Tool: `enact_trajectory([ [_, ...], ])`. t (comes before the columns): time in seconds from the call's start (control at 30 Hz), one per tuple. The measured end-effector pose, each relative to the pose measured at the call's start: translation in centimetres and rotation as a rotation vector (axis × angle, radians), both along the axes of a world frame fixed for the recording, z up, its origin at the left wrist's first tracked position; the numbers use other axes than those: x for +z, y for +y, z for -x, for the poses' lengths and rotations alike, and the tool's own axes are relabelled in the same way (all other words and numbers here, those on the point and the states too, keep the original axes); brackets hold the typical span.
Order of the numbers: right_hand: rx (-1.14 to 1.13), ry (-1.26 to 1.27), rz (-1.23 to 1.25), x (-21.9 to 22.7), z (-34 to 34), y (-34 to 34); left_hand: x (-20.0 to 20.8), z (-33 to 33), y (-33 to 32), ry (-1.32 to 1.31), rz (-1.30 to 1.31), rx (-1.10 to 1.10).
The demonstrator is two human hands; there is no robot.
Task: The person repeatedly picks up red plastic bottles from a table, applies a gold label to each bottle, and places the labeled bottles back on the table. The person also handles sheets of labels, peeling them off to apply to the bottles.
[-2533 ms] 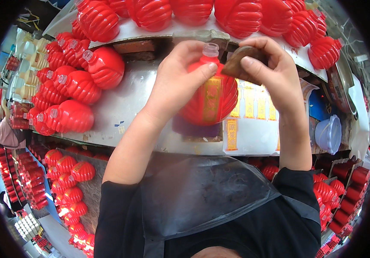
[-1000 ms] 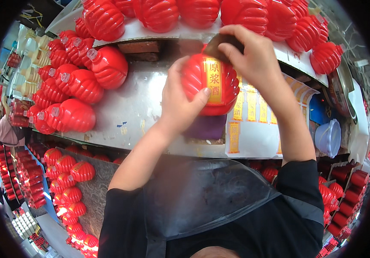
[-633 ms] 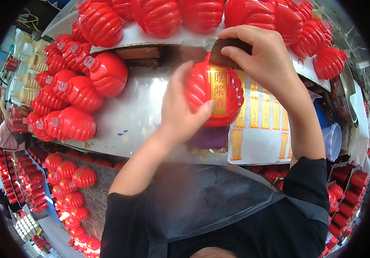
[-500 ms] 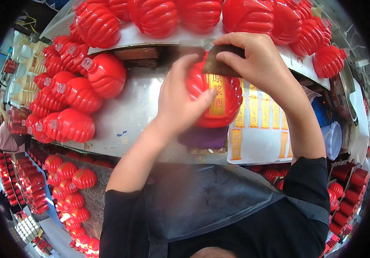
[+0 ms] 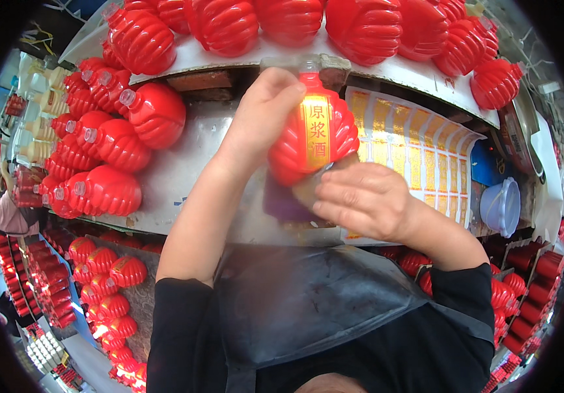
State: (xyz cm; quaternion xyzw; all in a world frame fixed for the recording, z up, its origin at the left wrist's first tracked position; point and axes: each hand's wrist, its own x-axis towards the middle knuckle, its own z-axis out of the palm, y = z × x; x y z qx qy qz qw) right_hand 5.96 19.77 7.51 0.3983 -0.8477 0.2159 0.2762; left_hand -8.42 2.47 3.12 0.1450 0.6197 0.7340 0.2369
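Observation:
A red ribbed plastic bottle [image 5: 280, 154] lies in front of me, its clear neck pointing away. Down its middle runs a gold label [image 5: 315, 134] with dark characters. My left hand [image 5: 270, 108] is closed around the bottle's upper left side, near the neck. At the bottle's lower end, my right hand [image 5: 363, 200] has its fingers together over a flat brownish pad [image 5: 305, 192], mostly hidden under them. That pad meets the bottle just below the label. Purple cloth [image 5: 285, 211] lies under the bottle's near end.
A sheet of gold labels [image 5: 419, 157] lies to the right on the metal worktable [image 5: 206, 137]. Red bottles [image 5: 157, 114] crowd the left side, and more line the white shelf [image 5: 229, 60] at the back. A pale blue bucket [image 5: 500, 206] stands far right; another person [image 5: 10, 203] is far left.
My right hand and the pad have moved from the bottle's neck end down to its near end. My left hand has shifted up toward the neck, and more of the label shows.

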Motion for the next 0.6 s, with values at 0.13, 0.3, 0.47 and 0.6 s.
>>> enact_trajectory([
  [0.13,-0.190,-0.228,0.287,1.2,0.4,-0.4,0.7,-1.7,-0.7,-0.006,-0.066,0.064],
  [0.3,-0.577,-0.256,0.598,1.6,1.8,-1.5,1.2,-4.0,-1.1,0.179,0.007,0.133],
  [0.47,-0.732,-0.245,0.420,2.8,1.4,-1.4,1.3,-5.5,-1.3,0.257,-0.021,0.148],
  [0.6,-0.734,-0.237,0.438,3.3,0.6,-0.5,1.8,-5.7,-1.4,0.271,-0.005,0.146],
])
